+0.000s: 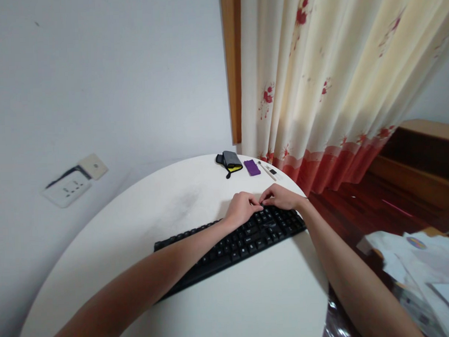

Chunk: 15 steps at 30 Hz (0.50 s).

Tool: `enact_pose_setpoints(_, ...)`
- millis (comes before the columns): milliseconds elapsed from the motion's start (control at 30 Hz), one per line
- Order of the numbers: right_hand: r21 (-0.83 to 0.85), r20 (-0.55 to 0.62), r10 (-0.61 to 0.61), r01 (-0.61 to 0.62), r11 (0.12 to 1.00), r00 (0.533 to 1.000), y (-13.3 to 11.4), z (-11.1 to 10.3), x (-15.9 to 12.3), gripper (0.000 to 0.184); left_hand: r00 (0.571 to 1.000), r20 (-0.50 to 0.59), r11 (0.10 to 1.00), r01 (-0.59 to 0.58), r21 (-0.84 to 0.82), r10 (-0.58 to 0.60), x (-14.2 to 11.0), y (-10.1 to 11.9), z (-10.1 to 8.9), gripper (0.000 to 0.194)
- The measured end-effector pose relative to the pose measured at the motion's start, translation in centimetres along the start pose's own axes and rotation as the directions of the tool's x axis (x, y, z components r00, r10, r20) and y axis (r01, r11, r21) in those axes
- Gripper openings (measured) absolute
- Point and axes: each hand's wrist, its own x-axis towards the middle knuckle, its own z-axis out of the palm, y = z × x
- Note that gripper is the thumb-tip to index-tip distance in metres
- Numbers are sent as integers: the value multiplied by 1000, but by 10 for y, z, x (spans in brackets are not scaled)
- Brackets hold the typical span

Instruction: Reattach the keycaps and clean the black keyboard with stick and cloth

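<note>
A black keyboard point(245, 239) lies at a slant across the white round table point(222, 306). Over its far edge, towards the right end, my left hand point(243, 207) has thumb and forefinger pinched together. My right hand point(280, 196) meets it there from the right, its fingers also drawn into a pinch. The fingertips of both hands nearly touch at one spot by the top row of keys. Whatever sits between them is too small and hidden to name. My left forearm crosses above the keyboard and covers part of its keys.
Behind my hands lie a folded grey cloth with yellow and black parts point(231, 160), a purple cloth point(252, 167) and a thin brush point(268, 171). A floral curtain point(299, 87) hangs past the table's edge. Papers point(423, 265) are stacked at right; a wall socket point(68, 188) is left.
</note>
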Motion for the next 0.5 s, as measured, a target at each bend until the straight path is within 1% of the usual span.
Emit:
enact_pose_setpoints(167, 16, -176, -19, 22, 1000, 984, -5, 16, -10, 15, 997, -35, 996, -62, 57, 64, -7, 2, 2, 14)
enact_pose_setpoints(300, -12, -292, -81, 81, 997, 953, -6, 24, -18, 12, 992, -18, 988, -123, 89, 125, -12, 6, -1, 16)
enact_pose_setpoints(400, -45, -332, -164, 158, 986, 929, -4, 26, -22, 9, 991, 12, 987, -131, 99, 130, -13, 8, -3, 16)
enact_pose_setpoints(500, -92, -325, -244, 226, 970, 914, 0, 26, -25, 8, 994, -11, 991, -106, 84, 107, -13, 7, -2, 17)
